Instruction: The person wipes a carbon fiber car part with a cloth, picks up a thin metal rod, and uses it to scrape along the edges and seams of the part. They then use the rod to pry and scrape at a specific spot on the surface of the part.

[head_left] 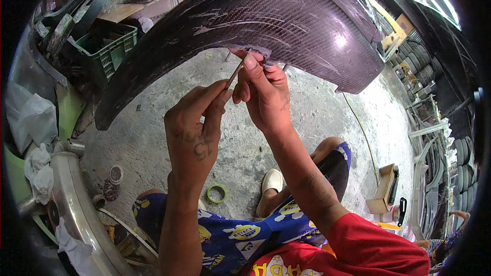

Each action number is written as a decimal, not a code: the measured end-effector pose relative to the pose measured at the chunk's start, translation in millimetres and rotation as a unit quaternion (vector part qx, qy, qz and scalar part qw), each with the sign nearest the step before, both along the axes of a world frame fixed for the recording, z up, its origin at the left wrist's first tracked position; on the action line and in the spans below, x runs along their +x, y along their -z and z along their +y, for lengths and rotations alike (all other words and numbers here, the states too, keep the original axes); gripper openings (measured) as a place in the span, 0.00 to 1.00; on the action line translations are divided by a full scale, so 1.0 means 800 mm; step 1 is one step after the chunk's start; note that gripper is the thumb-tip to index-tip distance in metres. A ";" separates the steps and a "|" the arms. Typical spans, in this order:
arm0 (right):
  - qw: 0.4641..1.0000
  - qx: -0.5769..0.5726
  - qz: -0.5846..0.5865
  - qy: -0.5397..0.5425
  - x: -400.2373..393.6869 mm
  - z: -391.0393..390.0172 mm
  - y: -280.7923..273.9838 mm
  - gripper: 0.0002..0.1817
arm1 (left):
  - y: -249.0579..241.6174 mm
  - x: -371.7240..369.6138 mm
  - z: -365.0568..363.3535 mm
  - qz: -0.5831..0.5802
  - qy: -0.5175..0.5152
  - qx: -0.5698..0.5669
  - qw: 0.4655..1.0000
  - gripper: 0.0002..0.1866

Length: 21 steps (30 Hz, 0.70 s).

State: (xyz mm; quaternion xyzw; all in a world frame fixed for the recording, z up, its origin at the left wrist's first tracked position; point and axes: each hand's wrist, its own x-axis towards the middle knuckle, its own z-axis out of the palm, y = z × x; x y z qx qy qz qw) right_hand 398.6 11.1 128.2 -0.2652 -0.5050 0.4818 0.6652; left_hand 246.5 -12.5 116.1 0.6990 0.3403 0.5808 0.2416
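A dark carbon-fibre body panel [286,18], curved and scuffed with pale scratches, spans the upper part of the view. My left hand [197,125] is closed round a thin rod-like tool [235,75] that slants up toward the panel's lower edge. At that edge, my right hand [268,92] has its thumb and fingers closed about the tool's upper end. A ragged grey patch [263,51] of the panel edge shows just above the right fingers. The tool's very tip and its handle end are partly hidden by my hands.
Green tape [217,193] lies on the concrete floor [317,110] between my legs. A shiny metal pipe [76,204] stands at the left, below a green crate [115,51]. An open cardboard box [382,191] sits at the right, and a thin hose [364,133] crosses the floor.
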 end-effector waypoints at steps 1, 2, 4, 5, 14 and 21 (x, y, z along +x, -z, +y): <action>1.000 0.000 0.000 0.000 0.000 0.001 0.001 0.21 | -0.001 0.000 -0.001 -0.006 0.002 -0.011 1.000 0.11; 1.000 0.004 -0.001 0.001 0.001 0.003 0.003 0.21 | 0.000 0.001 0.000 -0.006 0.002 -0.011 1.000 0.11; 1.000 0.009 -0.002 0.002 0.002 0.004 0.004 0.20 | 0.002 0.003 0.001 -0.015 0.008 -0.008 1.000 0.11; 1.000 0.020 -0.006 0.001 0.002 0.005 0.004 0.19 | 0.003 0.004 0.001 -0.015 0.008 -0.008 1.000 0.11; 1.000 0.019 -0.007 0.009 0.001 0.002 0.002 0.18 | 0.007 0.014 0.001 -0.091 0.043 0.002 0.995 0.10; 1.000 0.004 0.016 0.007 -0.003 0.001 0.002 0.16 | 0.002 0.011 0.000 -0.067 0.026 -0.010 0.997 0.10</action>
